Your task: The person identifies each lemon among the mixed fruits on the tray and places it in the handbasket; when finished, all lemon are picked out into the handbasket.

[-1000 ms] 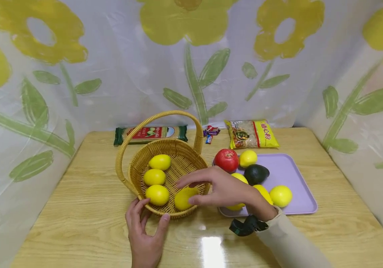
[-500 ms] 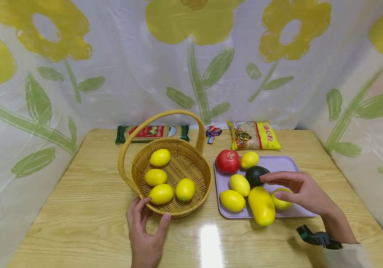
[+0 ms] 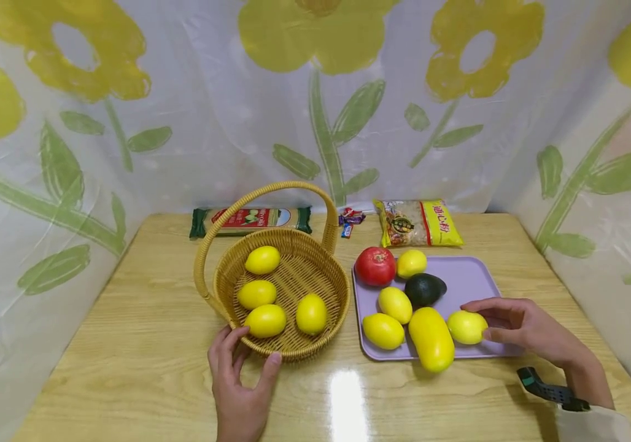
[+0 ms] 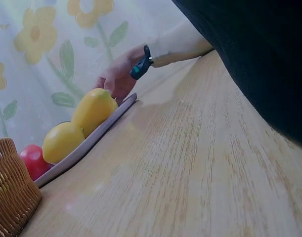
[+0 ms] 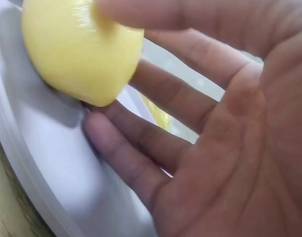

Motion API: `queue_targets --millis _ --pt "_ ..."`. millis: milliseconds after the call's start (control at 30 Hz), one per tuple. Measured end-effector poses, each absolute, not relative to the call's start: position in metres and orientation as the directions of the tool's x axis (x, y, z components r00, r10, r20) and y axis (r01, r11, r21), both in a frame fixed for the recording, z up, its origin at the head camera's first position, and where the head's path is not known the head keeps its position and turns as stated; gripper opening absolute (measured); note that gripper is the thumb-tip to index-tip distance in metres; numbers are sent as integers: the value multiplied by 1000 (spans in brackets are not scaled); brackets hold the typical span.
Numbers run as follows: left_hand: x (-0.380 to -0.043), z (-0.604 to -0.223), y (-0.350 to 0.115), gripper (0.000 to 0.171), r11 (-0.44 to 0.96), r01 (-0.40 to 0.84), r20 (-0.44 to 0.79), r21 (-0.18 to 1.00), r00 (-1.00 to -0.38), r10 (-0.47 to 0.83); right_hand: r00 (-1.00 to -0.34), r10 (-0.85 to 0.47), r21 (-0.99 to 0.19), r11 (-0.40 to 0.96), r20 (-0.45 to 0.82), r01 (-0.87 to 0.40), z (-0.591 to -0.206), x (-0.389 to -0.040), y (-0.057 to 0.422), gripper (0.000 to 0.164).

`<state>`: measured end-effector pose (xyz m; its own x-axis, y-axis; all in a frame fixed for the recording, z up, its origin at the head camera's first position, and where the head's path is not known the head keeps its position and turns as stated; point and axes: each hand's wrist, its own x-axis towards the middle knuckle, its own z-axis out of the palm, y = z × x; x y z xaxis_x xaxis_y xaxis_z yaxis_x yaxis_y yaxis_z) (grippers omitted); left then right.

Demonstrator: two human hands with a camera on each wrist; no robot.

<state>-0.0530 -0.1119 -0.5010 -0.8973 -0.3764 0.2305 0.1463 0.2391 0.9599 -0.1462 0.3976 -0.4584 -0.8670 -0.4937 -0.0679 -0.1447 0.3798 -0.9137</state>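
Observation:
My left hand [image 3: 242, 393] rests against the near-left side of a round wicker basket [image 3: 315, 347], its index fingertip and thumb touching the rim. Several yellow lemons [image 3: 312, 314] lie inside the basket. My right hand [image 3: 533, 328] is at the near right part of a lilac tray [image 3: 472, 267], thumb and fingers around the right end of a lemon [image 3: 467, 327]. In the right wrist view the thumb lies over this lemon [image 5: 81, 54], with the fingers on its far side. Left of it lies a long yellow fruit [image 3: 431, 341] resembling a mango or papaya.
The tray also bears a red pomegranate [image 3: 375, 266], a dark avocado [image 3: 425, 290] and more lemons [image 3: 383, 331]. At the table's back are a green-ended packet [image 3: 288, 220], small wrapped candies [image 3: 351, 218] and a yellow pasta bag [image 3: 417, 223]. The basket's tall handle [image 3: 271, 189] arches upward.
My right hand has left the lemon in the basket and moved right to the tray, onto the rightmost lemon. The lemon left in the basket has shifted slightly. My left hand stays at the basket.

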Motion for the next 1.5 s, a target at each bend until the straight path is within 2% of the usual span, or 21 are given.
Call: queue_targets --millis 200,433,567,667,800,1033,1233,1300,1500 --pt "-53 -502 -112 63 242 154 238 958 -897 -372 -880 -469 -897 418 -74 -147 -465 -145 398 43" --pt "-54 -504 -110 62 242 174 254 955 -901 -353 -913 -407 -891 400 35 -213 -449 -137 395 42" --pt "-53 -504 -110 62 241 162 243 957 -903 -356 -883 -444 -878 348 154 -328 -415 -138 375 49" --pt "-52 -503 -109 62 243 143 226 960 -903 -364 -831 -504 -838 330 234 -436 -385 -145 350 53" --pt "-51 -502 -109 62 246 128 216 961 -902 -373 -768 -577 -776 338 277 -533 -354 -157 312 56" --pt "-51 -502 -109 62 241 129 215 962 -900 -379 -676 -683 -743 295 276 -601 -337 -175 252 54" --pt "-51 -503 -111 62 239 149 234 959 -894 -382 -603 -767 -725 285 221 -627 -347 -189 200 40" --pt "-51 -503 -111 62 241 160 245 957 -892 -381 -585 -792 -710 308 177 -633 -350 -192 183 38" --pt "-53 -503 -111 62 233 180 259 956 -890 -374 -586 -809 -580 458 41 -674 -365 -191 137 43"
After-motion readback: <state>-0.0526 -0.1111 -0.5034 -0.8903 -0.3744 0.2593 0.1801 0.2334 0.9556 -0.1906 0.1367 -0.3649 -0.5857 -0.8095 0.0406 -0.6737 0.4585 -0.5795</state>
